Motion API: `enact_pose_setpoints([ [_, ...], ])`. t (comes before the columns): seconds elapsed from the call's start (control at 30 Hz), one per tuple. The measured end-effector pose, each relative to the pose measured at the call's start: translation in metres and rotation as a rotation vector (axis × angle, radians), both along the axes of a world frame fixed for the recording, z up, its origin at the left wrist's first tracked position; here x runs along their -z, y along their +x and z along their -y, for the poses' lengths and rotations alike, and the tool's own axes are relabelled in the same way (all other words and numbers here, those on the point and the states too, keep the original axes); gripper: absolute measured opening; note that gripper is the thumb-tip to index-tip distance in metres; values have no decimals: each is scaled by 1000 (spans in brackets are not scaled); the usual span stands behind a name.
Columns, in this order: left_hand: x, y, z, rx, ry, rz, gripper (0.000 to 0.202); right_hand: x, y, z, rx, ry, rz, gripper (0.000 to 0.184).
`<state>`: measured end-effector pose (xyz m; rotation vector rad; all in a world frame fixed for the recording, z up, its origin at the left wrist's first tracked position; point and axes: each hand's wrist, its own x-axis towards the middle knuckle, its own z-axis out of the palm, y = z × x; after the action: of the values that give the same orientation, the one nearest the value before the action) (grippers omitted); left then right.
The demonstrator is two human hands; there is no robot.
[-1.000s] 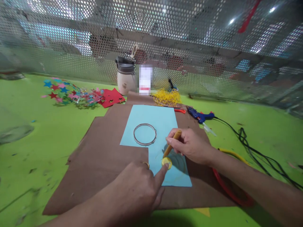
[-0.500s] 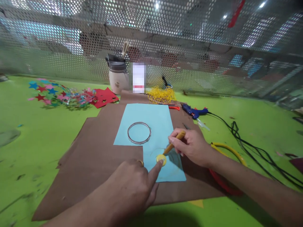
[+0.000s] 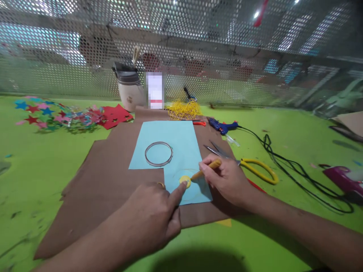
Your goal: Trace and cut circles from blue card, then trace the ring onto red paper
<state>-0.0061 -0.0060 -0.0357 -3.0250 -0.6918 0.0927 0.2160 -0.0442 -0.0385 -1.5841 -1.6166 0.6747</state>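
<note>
A small yellow disc [image 3: 185, 181] lies on the light blue paper [image 3: 170, 130], pinned down by the index fingertip of my left hand [image 3: 155, 211]; its other fingers are curled under. My right hand [image 3: 227, 179] grips a thick ochre pen [image 3: 204, 170] with its tip at the right edge of the disc. A faint, larger curved line surrounds the disc on the paper. Up and to the left, a thin metal ring [image 3: 145, 154] rests on the same paper. Scissors [image 3: 259, 170] with yellow and red handles lie just beyond my right hand, which partly hides them.
Brown sheets [image 3: 113, 189] cover the green table under the paper. Behind are a blue glue gun [image 3: 222, 126] with a black cord, yellow string [image 3: 184, 109], a white jar [image 3: 130, 94], a phone [image 3: 155, 88] and star cutouts [image 3: 47, 111]. A purple tool [image 3: 340, 175] lies right.
The pen tip has moved from the disc's top edge round to its right edge. The view has shifted, so things appear further left. More of the scissors shows.
</note>
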Motion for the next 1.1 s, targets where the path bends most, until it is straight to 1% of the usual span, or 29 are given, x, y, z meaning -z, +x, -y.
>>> enact_pose_setpoints([
  [0.2,-4,0,1,-12,-9,-15,58,2,-7,14,45,47,27,27],
  [0.33,-8,2,1,-11,-15,-36,58,-1,-14,22,76,38,2,26],
  [0.43,-9,2,1,-3,13,-39,59,2,-17,25,83,28,-18,26],
  [0.67,-4,0,1,1,49,-28,60,12,-22,27,77,24,-85,29],
  [0.87,-3,1,-1,-6,53,-12,61,11,-26,29,66,70,-89,26],
  [1.1,-2,-2,0,-3,56,-12,55,10,-26,30,58,73,-77,25],
])
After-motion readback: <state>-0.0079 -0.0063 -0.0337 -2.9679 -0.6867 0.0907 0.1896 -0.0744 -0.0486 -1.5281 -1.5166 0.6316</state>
